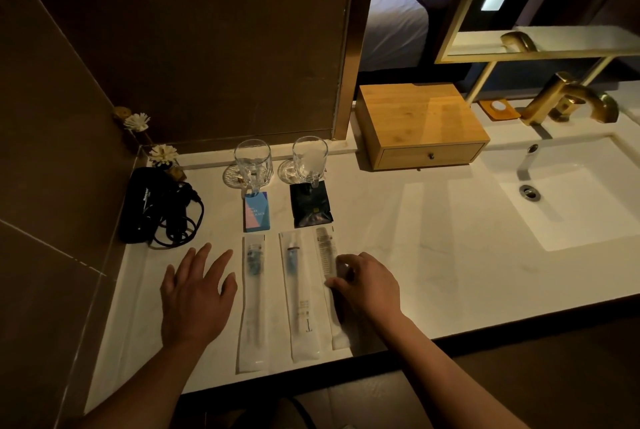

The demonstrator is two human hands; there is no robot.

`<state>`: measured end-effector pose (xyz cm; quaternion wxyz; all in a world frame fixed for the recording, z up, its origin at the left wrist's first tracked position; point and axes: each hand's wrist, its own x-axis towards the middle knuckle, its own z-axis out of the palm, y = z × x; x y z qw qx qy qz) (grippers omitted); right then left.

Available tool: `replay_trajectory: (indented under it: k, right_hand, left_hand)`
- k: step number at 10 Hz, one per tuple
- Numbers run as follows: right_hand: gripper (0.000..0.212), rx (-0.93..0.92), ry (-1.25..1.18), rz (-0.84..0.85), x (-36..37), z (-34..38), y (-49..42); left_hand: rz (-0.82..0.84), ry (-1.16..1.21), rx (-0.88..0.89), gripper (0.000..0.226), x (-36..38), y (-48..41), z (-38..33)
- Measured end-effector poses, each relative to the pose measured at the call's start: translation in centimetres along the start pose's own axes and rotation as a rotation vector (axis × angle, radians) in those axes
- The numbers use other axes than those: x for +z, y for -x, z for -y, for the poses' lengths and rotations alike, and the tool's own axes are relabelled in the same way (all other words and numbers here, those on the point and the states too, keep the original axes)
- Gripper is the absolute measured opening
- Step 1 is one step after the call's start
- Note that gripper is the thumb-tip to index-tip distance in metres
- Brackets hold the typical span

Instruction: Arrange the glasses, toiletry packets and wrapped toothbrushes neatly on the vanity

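Two clear glasses, the left glass (252, 160) and the right glass (309, 158), stand on coasters at the back of the white vanity (433, 255). In front of them lie a blue packet (256, 211) and a black packet (310, 205). Three long wrapped items lie side by side near the front edge: the left toothbrush (253, 300), the middle toothbrush (298, 293) and a wrapped comb (330, 276). My left hand (197, 293) rests flat and empty to the left of the left toothbrush, fingers apart. My right hand (367, 285) pinches the comb wrapper at its middle.
A black hair dryer (152, 207) with coiled cord lies at the far left, by a small flower diffuser (164, 156). A wooden drawer box (420, 125) stands at the back. To the right are the sink (568, 193) and a gold faucet (568, 99).
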<state>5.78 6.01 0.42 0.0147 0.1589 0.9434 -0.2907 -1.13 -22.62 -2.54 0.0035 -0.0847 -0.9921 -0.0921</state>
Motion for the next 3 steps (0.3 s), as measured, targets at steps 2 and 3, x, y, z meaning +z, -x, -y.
replay_trajectory:
  k: [2, 3]
  right_hand:
    - [0.042, 0.148, -0.169, -0.078, -0.11, 0.01, 0.51]
    - [0.029, 0.234, -0.337, -0.170, -0.08, -0.43, 0.69]
  left_hand:
    - [-0.014, 0.021, 0.005, 0.067, -0.20, -0.04, 0.01]
    - [-0.011, 0.011, 0.003, 0.067, 0.16, -0.01, 0.30]
